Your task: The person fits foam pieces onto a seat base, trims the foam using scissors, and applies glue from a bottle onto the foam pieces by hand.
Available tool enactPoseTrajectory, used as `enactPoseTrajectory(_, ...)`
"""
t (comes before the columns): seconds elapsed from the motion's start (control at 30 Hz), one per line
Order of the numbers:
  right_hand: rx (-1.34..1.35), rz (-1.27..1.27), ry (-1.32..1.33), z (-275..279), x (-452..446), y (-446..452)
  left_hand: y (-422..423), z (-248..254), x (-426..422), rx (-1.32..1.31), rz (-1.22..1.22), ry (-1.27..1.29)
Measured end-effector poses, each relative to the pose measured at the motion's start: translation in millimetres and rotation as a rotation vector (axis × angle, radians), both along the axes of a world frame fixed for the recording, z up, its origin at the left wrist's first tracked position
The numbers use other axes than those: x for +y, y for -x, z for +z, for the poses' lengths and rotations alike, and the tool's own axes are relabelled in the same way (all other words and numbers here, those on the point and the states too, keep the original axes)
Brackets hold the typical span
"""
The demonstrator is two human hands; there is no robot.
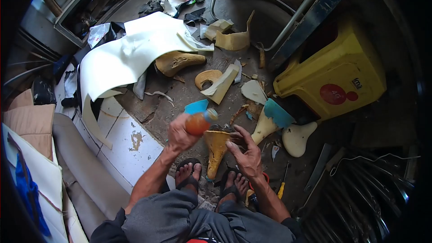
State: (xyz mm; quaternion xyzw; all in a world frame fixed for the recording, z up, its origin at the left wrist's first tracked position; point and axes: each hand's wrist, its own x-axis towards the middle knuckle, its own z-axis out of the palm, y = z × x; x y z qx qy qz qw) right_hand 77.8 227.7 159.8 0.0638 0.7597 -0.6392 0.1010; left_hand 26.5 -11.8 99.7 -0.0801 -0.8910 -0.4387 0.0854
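The white sheet (130, 49) spreads across the left floor. The left hand (181, 134) grips an orange bottle (197, 124), its neck angled right, seemingly to keep the mouth close to the worn yellow-brown piece (217, 146) between the feet. The right hand (246, 153) curls loosely open at that piece's wide far end, perhaps as support; contact is unclear. The blue-edged piece (265, 128) crowds its right side, before the yellow stool (333, 69).
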Motion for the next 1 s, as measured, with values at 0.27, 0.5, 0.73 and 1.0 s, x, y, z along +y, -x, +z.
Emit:
enactPoseTrajectory(0.27, -0.031, -0.007, 0.17, -12.8, -15.9, -3.2, -32.3, -6.2, 23.3, -0.146, -0.054, 0.052)
enactPoseTrajectory(0.5, -0.056, 0.03, 0.164, -16.0, -18.4, -7.0, -34.4, -5.0, 22.5, -0.187, -0.037, 0.098)
enactPoseTrajectory(0.73, -0.044, 0.096, 0.112, -25.3, -9.3, -12.8, -37.1, -4.1, 25.3, -0.249, -0.025, 0.184)
enactPoseTrajectory(1.0, -0.334, -0.177, 0.491, -34.6, 4.8, -16.5, -41.1, -27.6, 2.3, -0.765, -0.039, -0.13)
